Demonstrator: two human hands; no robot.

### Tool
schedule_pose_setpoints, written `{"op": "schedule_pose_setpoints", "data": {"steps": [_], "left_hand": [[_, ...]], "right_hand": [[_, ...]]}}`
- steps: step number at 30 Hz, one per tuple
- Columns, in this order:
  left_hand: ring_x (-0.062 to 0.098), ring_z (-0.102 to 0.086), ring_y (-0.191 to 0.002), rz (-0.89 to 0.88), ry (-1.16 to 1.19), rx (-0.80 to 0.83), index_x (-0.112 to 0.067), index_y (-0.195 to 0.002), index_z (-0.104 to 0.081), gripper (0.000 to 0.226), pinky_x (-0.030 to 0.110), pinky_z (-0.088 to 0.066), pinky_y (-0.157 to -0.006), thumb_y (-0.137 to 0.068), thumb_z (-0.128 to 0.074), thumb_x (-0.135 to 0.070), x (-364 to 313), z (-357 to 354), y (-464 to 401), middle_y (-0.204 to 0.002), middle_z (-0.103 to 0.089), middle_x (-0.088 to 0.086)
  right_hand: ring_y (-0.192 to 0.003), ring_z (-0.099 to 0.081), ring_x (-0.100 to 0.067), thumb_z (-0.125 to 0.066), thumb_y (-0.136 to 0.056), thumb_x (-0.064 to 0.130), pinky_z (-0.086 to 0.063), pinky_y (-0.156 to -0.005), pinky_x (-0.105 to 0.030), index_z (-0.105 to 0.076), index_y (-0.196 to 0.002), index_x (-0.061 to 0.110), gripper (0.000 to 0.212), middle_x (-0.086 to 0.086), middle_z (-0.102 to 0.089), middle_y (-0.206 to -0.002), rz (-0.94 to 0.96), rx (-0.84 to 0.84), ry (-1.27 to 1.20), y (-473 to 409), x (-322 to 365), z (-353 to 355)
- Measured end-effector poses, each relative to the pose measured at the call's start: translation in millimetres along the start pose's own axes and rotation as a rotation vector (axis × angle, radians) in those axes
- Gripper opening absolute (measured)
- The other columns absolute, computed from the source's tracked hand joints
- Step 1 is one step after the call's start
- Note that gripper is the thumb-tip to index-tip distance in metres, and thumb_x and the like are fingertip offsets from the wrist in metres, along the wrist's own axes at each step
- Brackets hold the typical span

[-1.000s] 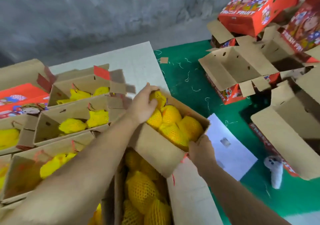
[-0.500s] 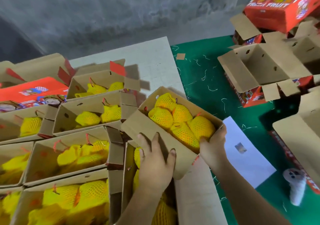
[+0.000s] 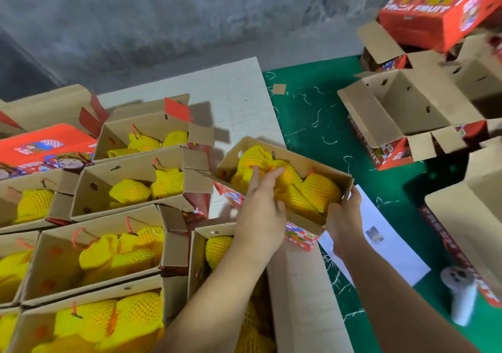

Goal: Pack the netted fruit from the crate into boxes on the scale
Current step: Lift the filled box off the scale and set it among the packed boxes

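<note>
This is looking like a fruit packing room, a plain working space rather than a home. Rows of open cardboard boxes [image 3: 130,187] are sitting filled with fruit in yellow foam netting [image 3: 127,189]. Red printed cartons reading "FRESH FRUIT" [image 3: 434,5] are piling up over empty folded ones [image 3: 407,111]. A green cloth [image 3: 312,124] is covering the worktop, and a bare grey concrete wall [image 3: 190,13] is running behind.

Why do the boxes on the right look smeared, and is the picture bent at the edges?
Head view: the red box and open empty boxes at right are streaked by motion blur; the left hand and netted fruit are sharper; straight edges bow outward from the wide lens; flaps throw hard shadows on the white board.
</note>
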State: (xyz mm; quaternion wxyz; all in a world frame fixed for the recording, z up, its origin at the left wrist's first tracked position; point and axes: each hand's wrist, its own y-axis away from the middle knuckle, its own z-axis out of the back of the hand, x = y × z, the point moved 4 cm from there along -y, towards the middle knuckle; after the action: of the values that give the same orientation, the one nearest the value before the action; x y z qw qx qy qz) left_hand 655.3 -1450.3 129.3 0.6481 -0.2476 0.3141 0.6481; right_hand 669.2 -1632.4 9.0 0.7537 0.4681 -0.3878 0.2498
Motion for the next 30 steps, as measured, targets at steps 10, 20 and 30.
{"op": "schedule_pose_setpoints", "data": {"steps": [10,20,30], "left_hand": [[-0.01,0.007,-0.153,-0.189,0.142,-0.118,-0.031,-0.143,-0.056,0.066,0.002,-0.002,-0.117,-0.096,-0.04,0.013,30.5,35.2,-70.6,-0.174,-0.007,0.013],[0.022,-0.016,-0.159,0.431,-0.192,0.493,-0.033,-0.165,-0.026,0.073,0.021,-0.015,-0.11,-0.104,-0.017,-0.072,118.7,4.1,-58.1,-0.174,-0.02,0.002],[0.015,-0.07,-0.108,0.418,0.329,0.087,-0.034,-0.132,-0.063,0.044,0.033,-0.057,-0.094,-0.095,-0.067,-0.056,120.6,-16.5,-72.1,-0.124,-0.071,-0.001]], "right_hand": [[-0.112,-0.062,-0.037,-0.04,-0.088,0.001,-0.056,-0.087,-0.051,-0.028,-0.15,0.034,0.071,-0.014,-0.053,-0.14,-0.187,-0.196,-0.371,0.4,26.5,-46.7],[-0.138,-0.032,-0.04,-0.083,-0.078,0.039,-0.04,-0.107,-0.051,-0.027,-0.15,0.015,0.094,-0.013,-0.031,-0.15,0.002,-0.191,0.099,19.4,9.3,-65.5],[-0.156,-0.01,-0.031,-0.081,-0.068,0.055,-0.018,-0.124,-0.054,-0.001,-0.164,0.024,0.128,-0.007,-0.006,-0.171,0.209,-0.433,0.292,35.9,25.7,-48.1]]}}
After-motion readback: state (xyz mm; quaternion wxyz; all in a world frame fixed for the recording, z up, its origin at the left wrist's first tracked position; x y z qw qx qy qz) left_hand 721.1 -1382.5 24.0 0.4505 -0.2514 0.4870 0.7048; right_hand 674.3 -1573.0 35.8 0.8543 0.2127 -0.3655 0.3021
